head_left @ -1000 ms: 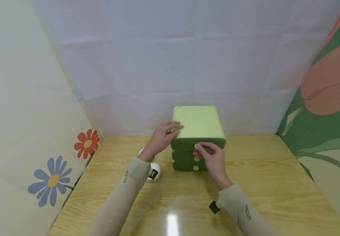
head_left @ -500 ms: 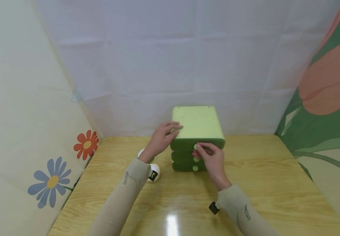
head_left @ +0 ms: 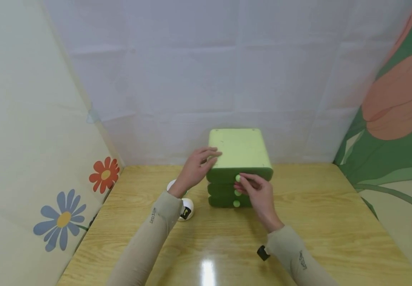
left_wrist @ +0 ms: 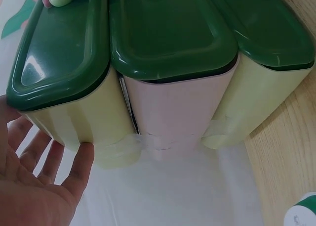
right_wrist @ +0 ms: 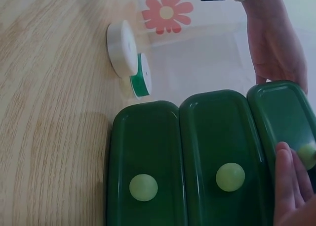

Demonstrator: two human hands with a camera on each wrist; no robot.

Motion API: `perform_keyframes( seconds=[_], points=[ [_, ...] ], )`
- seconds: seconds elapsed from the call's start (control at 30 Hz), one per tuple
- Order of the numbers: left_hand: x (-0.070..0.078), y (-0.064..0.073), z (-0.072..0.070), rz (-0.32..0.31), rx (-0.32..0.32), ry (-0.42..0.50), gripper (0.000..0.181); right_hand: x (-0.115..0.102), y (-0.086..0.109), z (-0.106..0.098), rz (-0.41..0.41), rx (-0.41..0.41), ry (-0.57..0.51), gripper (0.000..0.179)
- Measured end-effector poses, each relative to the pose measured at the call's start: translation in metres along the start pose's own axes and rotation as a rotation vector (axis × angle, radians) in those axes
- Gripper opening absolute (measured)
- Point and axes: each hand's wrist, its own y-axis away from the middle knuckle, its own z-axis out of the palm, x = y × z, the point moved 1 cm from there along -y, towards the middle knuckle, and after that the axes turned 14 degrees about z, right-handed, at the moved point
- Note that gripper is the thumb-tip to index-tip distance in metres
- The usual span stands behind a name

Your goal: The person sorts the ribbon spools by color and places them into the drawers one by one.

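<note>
A small green cabinet (head_left: pixel 239 151) with a pale top and three dark green drawer fronts stands at the back of the wooden table (head_left: pixel 334 222). My left hand (head_left: pixel 202 159) rests on its upper left edge. In the left wrist view its fingers (left_wrist: pixel 81 161) lie straight against the pale side wall (left_wrist: pixel 168 117). My right hand (head_left: pixel 249 183) pinches the top drawer's pale round knob (head_left: pixel 237 178). The right wrist view shows the knobs of the bottom drawer (right_wrist: pixel 143 187) and the middle drawer (right_wrist: pixel 230 177) free, with my right fingers (right_wrist: pixel 286 184) on the top knob (right_wrist: pixel 307 154). All three drawers look closed.
Two white round objects, one with a green band (right_wrist: pixel 141 76) and one plain (head_left: pixel 186 208), lie on the table just left of the cabinet. A flower-printed panel (head_left: pixel 63 218) closes the left side, a white sheet the back, and a tulip panel (head_left: pixel 395 119) the right.
Almost nothing: my right wrist has sunk slightly toward me; both hands stay where they were on the cabinet.
</note>
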Motion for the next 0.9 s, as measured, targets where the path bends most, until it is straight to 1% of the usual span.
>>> perform_keyframes(
  seconds=[0.17,0.33,0.67,0.77,0.9],
  points=[
    [-0.0002,0.0008,0.0012,0.008,0.006,-0.01,0.032,0.0007,0.0006,-0.0025,-0.009,-0.02,0.026,0.025],
    [-0.0019,0.0014,0.0025,0.013,0.01,-0.018,0.031,0.0015,-0.0003,-0.0031,-0.007,-0.021,0.036,0.025],
    [-0.0001,0.001,0.0022,-0.008,0.008,-0.006,0.032,-0.0007,0.0004,-0.0022,-0.014,-0.025,0.038,0.025],
    [0.0001,0.0007,0.0019,-0.004,0.01,-0.007,0.032,-0.0018,0.0006,-0.0034,-0.01,-0.033,0.065,0.026],
    [-0.0001,0.0004,0.0016,0.003,0.01,-0.007,0.033,-0.0024,0.0019,-0.0064,-0.012,-0.04,0.15,0.027]
  ],
)
